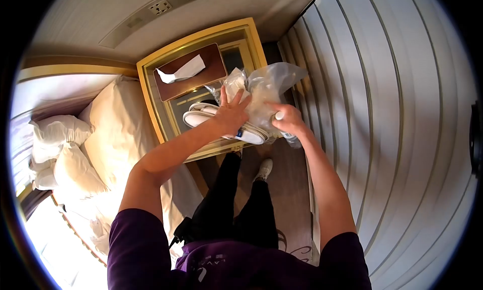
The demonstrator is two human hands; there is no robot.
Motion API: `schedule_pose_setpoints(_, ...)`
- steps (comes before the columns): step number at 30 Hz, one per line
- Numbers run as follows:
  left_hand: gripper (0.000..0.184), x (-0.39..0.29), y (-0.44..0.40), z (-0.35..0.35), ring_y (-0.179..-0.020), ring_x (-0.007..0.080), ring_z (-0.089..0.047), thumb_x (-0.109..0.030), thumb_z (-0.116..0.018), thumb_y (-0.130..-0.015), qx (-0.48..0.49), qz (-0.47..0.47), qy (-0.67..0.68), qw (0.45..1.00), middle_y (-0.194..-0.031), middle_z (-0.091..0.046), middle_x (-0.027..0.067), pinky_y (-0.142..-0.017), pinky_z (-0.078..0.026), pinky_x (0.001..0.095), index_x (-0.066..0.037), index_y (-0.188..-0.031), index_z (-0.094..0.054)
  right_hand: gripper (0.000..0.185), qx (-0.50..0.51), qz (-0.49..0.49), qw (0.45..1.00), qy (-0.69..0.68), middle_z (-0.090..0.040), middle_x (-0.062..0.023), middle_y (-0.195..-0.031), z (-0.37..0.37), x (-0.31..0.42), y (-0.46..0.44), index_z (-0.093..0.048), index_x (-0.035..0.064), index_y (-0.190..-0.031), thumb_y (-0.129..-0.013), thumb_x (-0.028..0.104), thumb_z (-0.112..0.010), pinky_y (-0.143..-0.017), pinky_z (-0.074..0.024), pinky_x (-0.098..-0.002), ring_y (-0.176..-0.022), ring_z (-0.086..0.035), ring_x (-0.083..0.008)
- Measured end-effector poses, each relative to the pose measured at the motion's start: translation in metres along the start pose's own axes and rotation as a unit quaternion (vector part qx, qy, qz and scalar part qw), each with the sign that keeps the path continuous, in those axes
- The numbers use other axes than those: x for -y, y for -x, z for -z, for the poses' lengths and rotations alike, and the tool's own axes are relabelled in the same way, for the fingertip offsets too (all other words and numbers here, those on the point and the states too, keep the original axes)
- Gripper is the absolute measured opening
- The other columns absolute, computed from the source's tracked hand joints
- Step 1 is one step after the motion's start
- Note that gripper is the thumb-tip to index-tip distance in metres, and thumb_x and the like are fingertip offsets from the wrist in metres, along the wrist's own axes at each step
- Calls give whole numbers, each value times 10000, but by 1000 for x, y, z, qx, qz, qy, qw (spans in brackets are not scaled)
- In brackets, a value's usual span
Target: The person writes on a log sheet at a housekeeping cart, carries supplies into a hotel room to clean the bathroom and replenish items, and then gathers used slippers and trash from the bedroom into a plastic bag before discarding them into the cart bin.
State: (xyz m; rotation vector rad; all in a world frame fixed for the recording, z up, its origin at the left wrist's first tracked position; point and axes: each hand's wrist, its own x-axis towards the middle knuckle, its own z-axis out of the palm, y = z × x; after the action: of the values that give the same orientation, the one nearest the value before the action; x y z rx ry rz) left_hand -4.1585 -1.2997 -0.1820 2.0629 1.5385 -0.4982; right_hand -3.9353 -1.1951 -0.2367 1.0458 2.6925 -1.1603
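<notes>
My left hand (232, 115) lies over a pair of white slippers (254, 134), its fingers spread and its fingertips at some crumpled clear wrapping (236, 81). The slippers have dark trim and rest on the glass-topped bedside table (151, 98). My right hand (289, 120) is closed around the neck of a clear plastic bottle (292, 140), whose white cap shows at the thumb. Behind this hand stands a puffed, see-through plastic bag (271, 83); whether the fingers also hold its edge I cannot tell.
A brown tissue box (214, 63) with a white tissue sticking out sits on the table's far side. To the left is a bed with pillows (113, 119). A pale slatted panel (372, 114) rises close on the right. Wall sockets (160, 7) are above the table.
</notes>
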Motion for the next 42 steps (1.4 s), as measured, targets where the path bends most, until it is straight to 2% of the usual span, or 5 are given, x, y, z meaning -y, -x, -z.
schedule_pose_setpoints(6, 551, 21, -8, -13, -1339, 376, -386, -223, -829, -616, -55, -120, 75, 988, -1313, -507, 138, -1010, -476, 473, -126, -1139, -686, 736, 44, -153, 868, -471, -716, -107, -997, 22, -23, 11, -576, 68, -1413, -691, -73, -601, -731, -544, -298, -761, -667, -155)
schedule_pose_setpoints(17, 1092, 3, -37, 8, -1138, 400, -564, -114, -864, -575, -50, -26, 129, 990, -1174, -597, 224, -908, -514, 446, -72, -1501, -286, 730, 35, -167, 838, -519, -669, -101, -1225, -1, -24, 22, -601, 87, -1400, -698, -108, -556, -858, -516, -276, -983, -634, -154)
schedule_pose_setpoints(24, 834, -6, -41, -5, -1139, 359, -555, -183, -883, -538, 10, -36, 42, 998, -1143, -592, 157, -905, -532, 427, -100, -1309, -575, 662, -5, -149, 833, -533, -653, -116, -1306, -8, -22, 58, -584, 26, -1394, -742, -72, -644, -948, -498, -291, -1140, -622, -185)
schedule_pose_setpoints(35, 667, -166, 77, 8, -1229, 400, -474, 115, -697, -585, -62, -296, 154, 940, -1591, -248, 161, -866, -571, 436, -95, -1217, -700, 629, 9, -76, 910, -407, -666, -135, -1263, -24, 50, 258, -586, 28, -1367, -752, 32, -718, -1011, -455, -325, -1154, -616, -196)
schedule_pose_setpoints(42, 574, -315, 136, -73, -1153, 353, -479, -100, -824, -589, 73, -513, 202, 831, -1420, -515, 143, -989, -455, 410, -46, -1136, -660, 590, -119, -136, 859, -480, -689, -105, -1140, -98, 111, 493, -606, -26, -1280, -723, 70, -775, -938, -470, -289, -1044, -619, -162)
